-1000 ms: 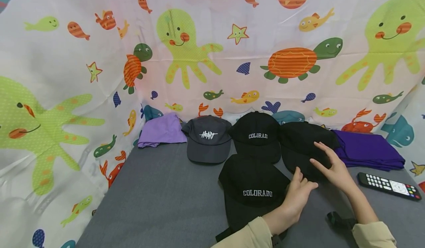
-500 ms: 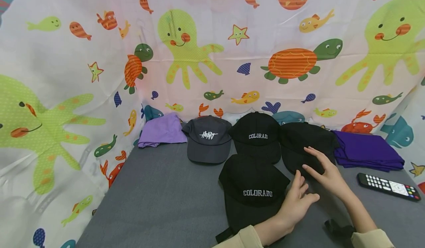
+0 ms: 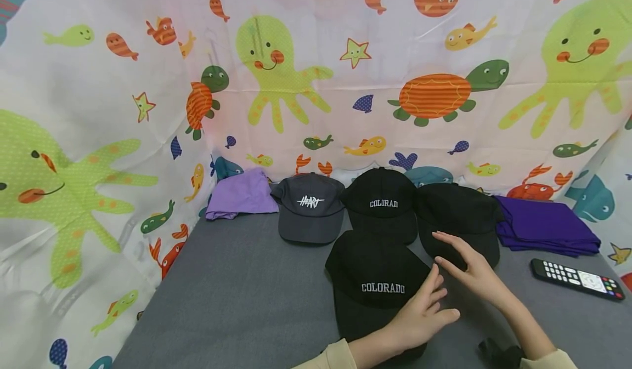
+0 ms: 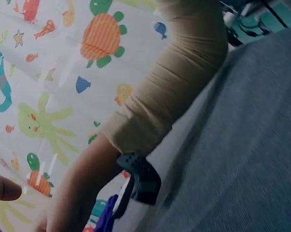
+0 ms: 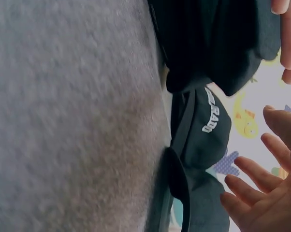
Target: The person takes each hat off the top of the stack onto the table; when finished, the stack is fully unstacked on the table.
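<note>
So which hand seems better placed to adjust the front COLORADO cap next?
Probably the left hand: in the head view, it overlaps the front COLORADO cap, while the right hand overlaps the rightmost black baseball cap.

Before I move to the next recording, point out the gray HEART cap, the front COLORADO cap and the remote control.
Gray HEART cap (image 3: 310, 202): head view, lettering on the crown.
Front COLORADO cap (image 3: 378, 288): head view, lettering on the crown.
Remote control (image 3: 577, 279): head view, middle of its button face.

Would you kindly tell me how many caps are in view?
4: in the back row, the grey HEART cap, the rear COLORADO cap and the rightmost black cap; before them, the front COLORADO cap. Any hidden underneath wouldn't show.
</note>
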Demonstrator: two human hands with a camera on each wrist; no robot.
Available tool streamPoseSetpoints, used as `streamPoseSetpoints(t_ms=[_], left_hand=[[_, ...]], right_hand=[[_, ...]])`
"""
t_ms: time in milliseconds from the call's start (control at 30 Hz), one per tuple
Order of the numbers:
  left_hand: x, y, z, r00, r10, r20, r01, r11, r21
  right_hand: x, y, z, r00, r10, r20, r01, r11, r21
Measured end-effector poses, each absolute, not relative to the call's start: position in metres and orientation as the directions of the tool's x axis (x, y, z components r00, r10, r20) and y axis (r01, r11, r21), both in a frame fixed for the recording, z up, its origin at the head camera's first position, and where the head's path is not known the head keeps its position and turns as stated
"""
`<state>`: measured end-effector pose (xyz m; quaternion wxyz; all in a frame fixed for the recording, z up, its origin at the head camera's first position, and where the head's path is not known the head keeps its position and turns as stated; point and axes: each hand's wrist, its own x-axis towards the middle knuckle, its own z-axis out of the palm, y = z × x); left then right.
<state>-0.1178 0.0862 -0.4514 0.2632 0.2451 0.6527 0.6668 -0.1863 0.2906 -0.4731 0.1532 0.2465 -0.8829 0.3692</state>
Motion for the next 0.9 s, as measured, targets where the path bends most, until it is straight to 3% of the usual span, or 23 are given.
streamPoseSetpoints(t_ms=[167, 433, 700, 900], left_hand=[[-0.120, 0.067, -0.454, -0.673, 0.738, 0.045, 0.126, 0.055, 0.991], [-0.124, 0.038, -0.455, -0.652, 0.749, 0.118, 0.209, 0.028, 0.978], [-0.134, 0.009, -0.459, -0.689, 0.672, 0.270, 0.340, -0.029, 0.940], [-0.140, -0.015, -0.456, -0.770, 0.535, 0.347, 0.424, 0.024, 0.905]], right_hand=[[-0.180, 0.282, -0.473, -0.835, -0.343, 0.431, -0.547, 0.614, -0.570], [-0.168, 0.267, -0.469, -0.836, -0.336, 0.433, -0.543, 0.619, -0.568], [-0.161, 0.268, -0.475, -0.876, -0.340, 0.343, -0.483, 0.610, -0.628], [-0.155, 0.265, -0.474, -0.882, -0.346, 0.320, -0.471, 0.608, -0.639]])
